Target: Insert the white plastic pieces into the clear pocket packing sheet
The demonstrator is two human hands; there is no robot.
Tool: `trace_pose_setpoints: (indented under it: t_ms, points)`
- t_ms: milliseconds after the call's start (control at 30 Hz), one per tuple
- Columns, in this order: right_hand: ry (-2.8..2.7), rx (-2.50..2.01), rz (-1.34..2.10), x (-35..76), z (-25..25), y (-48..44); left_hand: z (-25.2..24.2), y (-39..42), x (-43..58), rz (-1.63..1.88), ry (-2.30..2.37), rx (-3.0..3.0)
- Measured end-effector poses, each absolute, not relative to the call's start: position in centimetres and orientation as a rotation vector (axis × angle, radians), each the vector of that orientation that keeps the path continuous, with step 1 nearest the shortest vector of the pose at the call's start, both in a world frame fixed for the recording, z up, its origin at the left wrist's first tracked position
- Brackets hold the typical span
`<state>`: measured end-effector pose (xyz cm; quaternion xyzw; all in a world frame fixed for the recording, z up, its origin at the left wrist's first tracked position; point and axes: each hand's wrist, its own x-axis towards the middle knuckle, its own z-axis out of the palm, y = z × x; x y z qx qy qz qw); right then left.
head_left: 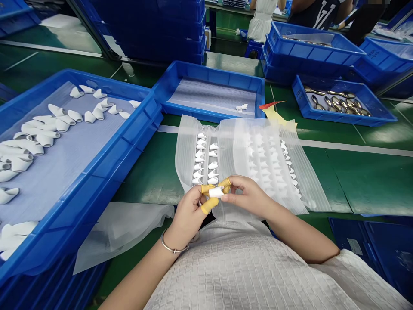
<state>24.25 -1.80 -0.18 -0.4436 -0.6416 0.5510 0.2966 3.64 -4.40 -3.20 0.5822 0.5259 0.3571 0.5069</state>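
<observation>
Both hands meet at the near edge of a clear ribbed plastic sheet lying on the green table. My left hand, with yellow finger cots and a bracelet on the wrist, and my right hand together pinch one small white tip-shaped piece. Fingers of both hands are closed on it. Just beyond, rows of the same white pieces sit in the sheet's pockets, more under a folded layer to the right.
A large blue tray at left holds several loose white pieces. A second blue tray lies ahead with one piece. Far right, a bin of metal parts. Stacked blue crates and other people sit at the back.
</observation>
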Motion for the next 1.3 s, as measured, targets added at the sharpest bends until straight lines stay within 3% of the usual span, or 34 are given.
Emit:
trace_pose_setpoints:
  t_ms: [200, 467, 700, 900, 1100, 1300]
  points:
    - [-1.466, -1.164, 1.756, 24.0, -0.9, -1.7, -2.9, -4.5, 3.9, 0.886, 1.288, 1.456]
    - [-1.737, -1.375, 1.346, 22.6, -0.9, -3.0, -2.5, -4.7, 4.1, 0.863, 1.386, 1.741]
    - [-1.344, -1.259, 1.761, 22.6, -1.5, -1.8, -2.4, -4.9, 4.2, 0.867, 1.329, 1.547]
    - [-1.238, -1.258, 1.669, 23.3, -1.4, -1.7, -2.6, -4.7, 4.2, 0.882, 1.332, 1.488]
    - [-1.525, -1.336, 1.506, 23.1, -1.0, -2.8, -2.8, -4.8, 4.2, 0.869, 1.435, 1.642]
    - [-1.411, -1.210, 1.692, 23.0, -0.8, -2.2, -2.8, -4.9, 3.8, 0.903, 1.442, 1.704]
